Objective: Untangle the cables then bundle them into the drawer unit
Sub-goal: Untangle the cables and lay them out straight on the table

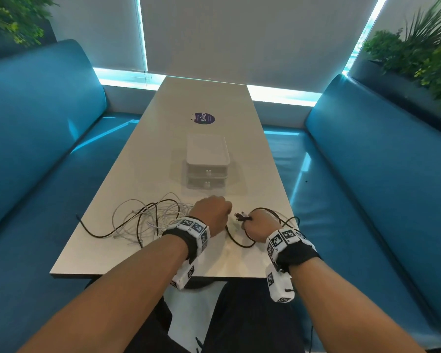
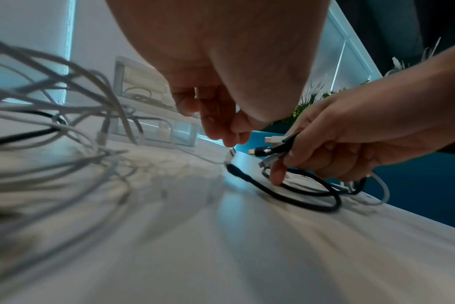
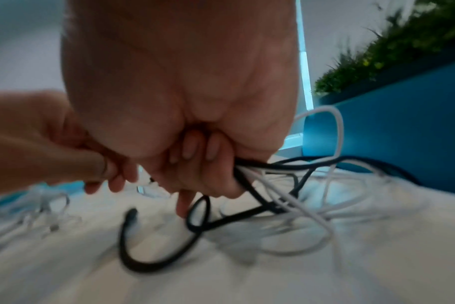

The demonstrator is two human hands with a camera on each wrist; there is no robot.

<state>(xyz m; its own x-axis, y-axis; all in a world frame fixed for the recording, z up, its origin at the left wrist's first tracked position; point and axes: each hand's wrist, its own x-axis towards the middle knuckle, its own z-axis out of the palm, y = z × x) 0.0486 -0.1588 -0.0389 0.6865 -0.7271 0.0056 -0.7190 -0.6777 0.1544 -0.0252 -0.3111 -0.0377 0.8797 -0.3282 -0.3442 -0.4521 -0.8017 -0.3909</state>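
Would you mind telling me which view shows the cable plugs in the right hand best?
The left wrist view: the cable plugs stick out clearly from the right hand. The head view shows them small; the right wrist view hides them behind the palm.

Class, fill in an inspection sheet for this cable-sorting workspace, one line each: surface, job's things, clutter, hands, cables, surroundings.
Surface: pale table, long and narrow.
Job's things: white drawer unit mid-table, both drawers shut in the head view; tangle of cables near the front edge.
Clutter: round purple sticker beyond the unit.
Hands: left hand pinches a white cable's end; right hand grips a bunch of black and white cable ends.
Cables: black cable loops between the hands; the white ones are mostly piled on the left.
Surroundings: blue benches on both sides, plants behind, blinds at the far end.
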